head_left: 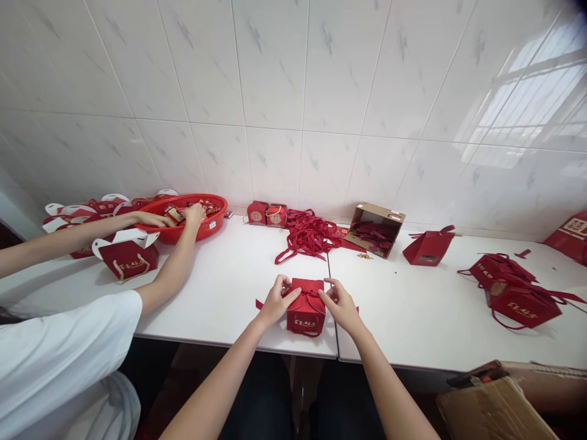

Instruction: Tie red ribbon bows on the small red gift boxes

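Pinching the red ribbon (313, 294) atop the small red gift box (306, 315), the left hand (275, 300) and right hand (340, 305) grip it narrowly; the box stands near the white table's (220, 287) front edge. Tightening likely calls for an even pull from both sides.

Red box front: a gold row of characters on the red box (306, 316), just below the fingertips of the left hand (276, 299) and right hand (340, 307) gripping its top; too small to read
Far left of the fingers: like gold characters on the flapped box (129, 260); unreadable
Beyond the fingers, at the wall: a round gold emblem on each of the two small boxes (266, 214); not legible
Right of the fingers: gold characters on the lying box (527, 308); unreadable
Far right: a pale sign on the edge box (573, 231); not legible
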`<state>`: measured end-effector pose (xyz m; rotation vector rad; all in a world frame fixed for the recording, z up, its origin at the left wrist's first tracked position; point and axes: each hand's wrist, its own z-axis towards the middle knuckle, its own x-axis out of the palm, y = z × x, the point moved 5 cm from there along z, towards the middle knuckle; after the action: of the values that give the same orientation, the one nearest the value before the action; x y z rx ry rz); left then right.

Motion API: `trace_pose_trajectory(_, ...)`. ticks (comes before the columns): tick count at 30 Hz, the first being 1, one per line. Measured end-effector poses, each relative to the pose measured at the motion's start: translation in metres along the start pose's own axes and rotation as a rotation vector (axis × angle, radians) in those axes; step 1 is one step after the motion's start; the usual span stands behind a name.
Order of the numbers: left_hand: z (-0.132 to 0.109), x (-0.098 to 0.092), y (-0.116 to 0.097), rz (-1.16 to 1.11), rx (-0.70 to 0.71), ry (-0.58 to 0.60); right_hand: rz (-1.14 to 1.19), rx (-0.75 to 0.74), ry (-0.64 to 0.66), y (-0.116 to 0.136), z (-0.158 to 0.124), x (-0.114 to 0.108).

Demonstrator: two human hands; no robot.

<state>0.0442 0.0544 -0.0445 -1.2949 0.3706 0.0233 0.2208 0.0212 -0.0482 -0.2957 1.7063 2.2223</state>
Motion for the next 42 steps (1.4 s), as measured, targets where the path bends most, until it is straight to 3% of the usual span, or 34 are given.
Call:
trace_pose_trajectory(4, -0.006, -0.005, -0.007, 0.105, 0.021, -0.057, 0.157, 0.05, -0.063, -0.001, 0.002, 0.0)
trace_pose_trajectory(8, -0.008, -0.02, -0.015, 0.178, 0.025, -0.114, 0.287, 0.086, -0.015, 0.0, 0.002, -0.009)
trace_pose_trajectory(12, 0.0, -0.038, -0.017, 0.236, -0.089, -0.032, 0.138, -0.026, 0.091, 0.012, -0.002, -0.028)
trace_pose_trajectory(14, 0.005, -0.047, -0.018, 0.269, -0.159, 0.057, -0.051, -0.105, 0.164, 0.022, -0.007, -0.035)
trace_pose_trajectory(17, 0.01, -0.051, -0.02, 0.262, -0.253, 0.297, -0.315, -0.181, 0.197, 0.034, -0.013, -0.039)
trace_pose_trajectory(21, 0.002, -0.038, -0.032, 0.177, -0.319, 0.677, -0.459, -0.188, -0.004, 0.04, -0.012, -0.037)
trace_pose_trajectory(23, -0.006, -0.028, -0.042, 0.069, -0.295, 0.774, -0.417, -0.214, -0.153, 0.043, -0.011, -0.034)
trace_pose_trajectory(26, -0.013, -0.017, -0.053, -0.057, -0.256, 0.665, -0.274, -0.267, -0.274, 0.048, -0.013, -0.027)
trace_pose_trajectory(29, -0.02, -0.009, -0.056, -0.031, -0.155, 0.418, -0.114, -0.239, -0.165, 0.052, -0.016, -0.013)
trace_pose_trajectory(34, -0.036, -0.001, -0.058, 0.419, 0.108, 0.043, 0.018, -0.112, -0.019, 0.055, -0.019, 0.005)
trace_pose_trajectory(38, -0.045, 0.007, -0.06, 0.75, 0.173, -0.004, -0.005, -0.082, -0.004, 0.058, -0.019, 0.011)
trace_pose_trajectory(42, -0.046, 0.009, -0.063, 0.751, 0.225, 0.057, 0.032, -0.013, -0.001, 0.057, -0.017, 0.012)
